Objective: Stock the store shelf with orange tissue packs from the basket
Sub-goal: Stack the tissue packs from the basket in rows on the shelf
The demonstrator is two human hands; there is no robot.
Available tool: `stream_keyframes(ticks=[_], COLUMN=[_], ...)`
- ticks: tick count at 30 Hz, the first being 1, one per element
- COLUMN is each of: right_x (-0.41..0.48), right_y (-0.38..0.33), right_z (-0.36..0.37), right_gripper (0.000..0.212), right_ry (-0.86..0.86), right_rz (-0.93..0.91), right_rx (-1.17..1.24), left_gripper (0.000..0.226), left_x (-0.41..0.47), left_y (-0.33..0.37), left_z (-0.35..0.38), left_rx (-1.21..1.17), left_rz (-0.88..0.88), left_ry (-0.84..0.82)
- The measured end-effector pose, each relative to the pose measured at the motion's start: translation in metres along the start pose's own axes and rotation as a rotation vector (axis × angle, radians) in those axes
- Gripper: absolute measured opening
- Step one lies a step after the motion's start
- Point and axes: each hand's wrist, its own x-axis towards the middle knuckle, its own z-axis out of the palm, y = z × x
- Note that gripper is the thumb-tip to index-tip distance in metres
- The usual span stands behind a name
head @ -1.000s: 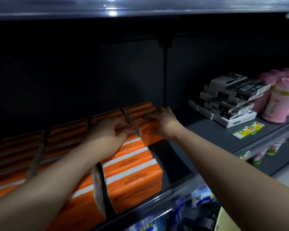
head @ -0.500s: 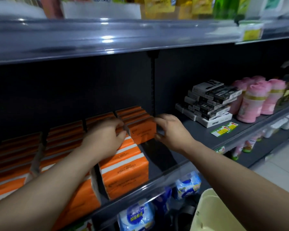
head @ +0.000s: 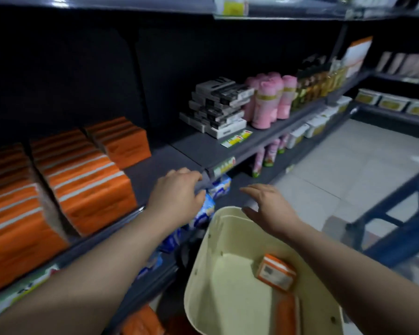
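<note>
Fingers (head: 253, 191) of my right hand (head: 271, 209) spread loose and empty over the far rim of the cream basket (head: 225, 298), lower centre of frame. Left hand (head: 177, 197) also empty; its fingers curl over the front lip of the shelf (head: 169, 158) at frame centre, holding nothing.

Step, as I judge it: between packs, both hands off the shelf and heading for the basket. Next move calls for a reach down past the rim to the tissue pack (head: 276, 273) lying low on the basket's right side, barcode face up, long axis running from upper left to lower right of frame. A second orange pack (head: 286, 315) stands on edge just below it, long axis roughly up-down in frame; blurred, so I cannot tell more.

Stocked rows (head: 82, 180) fill the left of frame, packs standing on end in files running toward the shelf back. The rightmost file (head: 124, 141) stops short, bare shelf in front of it: the likely slot.
</note>
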Motion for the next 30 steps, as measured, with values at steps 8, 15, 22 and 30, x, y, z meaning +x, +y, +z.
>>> stream_keyframes(ticks=[8, 15, 22, 30], right_x=[-0.108, -0.153, -0.154, -0.160], right_y=[0.077, 0.094, 0.108, 0.112], right_z=[0.062, 0.134, 0.172, 0.193], right_gripper=[0.053, 0.039, 0.059, 0.063], right_ry=[-0.169, -0.180, -0.144, -0.113], right_rz=[0.376, 0.705, 0.855, 0.887], right_rx=[0.015, 0.291, 0.510, 0.550], left_gripper=[0.034, 0.033, 0.054, 0.041], left_x=[-0.018, -0.010, 0.004, -0.008], left_y=[0.068, 0.097, 0.114, 0.124], left_z=[0.127, 0.240, 0.323, 0.376], left_rx=[0.041, 0.054, 0.009, -0.017], left_rz=[0.135, 0.285, 0.408, 0.299], left_ry=[-0.260, -0.536, -0.753, -0.832])
